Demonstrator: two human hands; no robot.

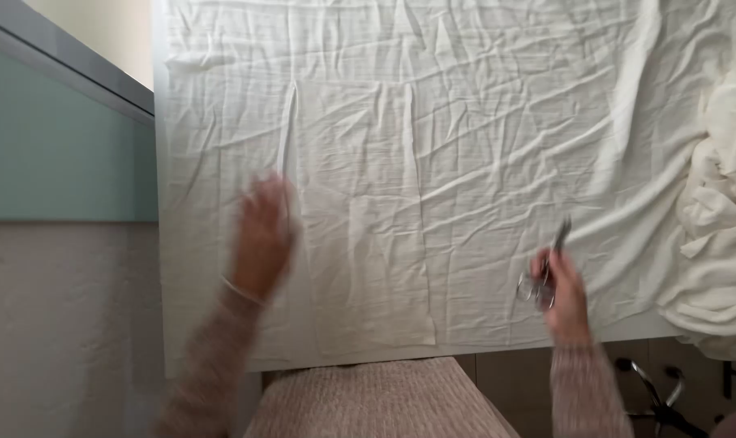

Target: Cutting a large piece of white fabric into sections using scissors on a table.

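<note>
Right hand (564, 294) grips closed scissors (546, 268), blades pointing up and away; left hand (262, 235), blurred, open, lies flat on white cloth (433, 162) covering the desk, well left of the scissors.

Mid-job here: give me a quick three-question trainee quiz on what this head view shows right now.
1. True or false: the right hand holds a pair of scissors.
2. Where is the left hand? A) flat on the white cloth near a lengthwise fold; B) on the chair base; C) gripping the bunched fabric.
3. Fill in: the bunched fabric lies at the table's ____ edge.

Key: 1 true; 2 A; 3 right.
</note>
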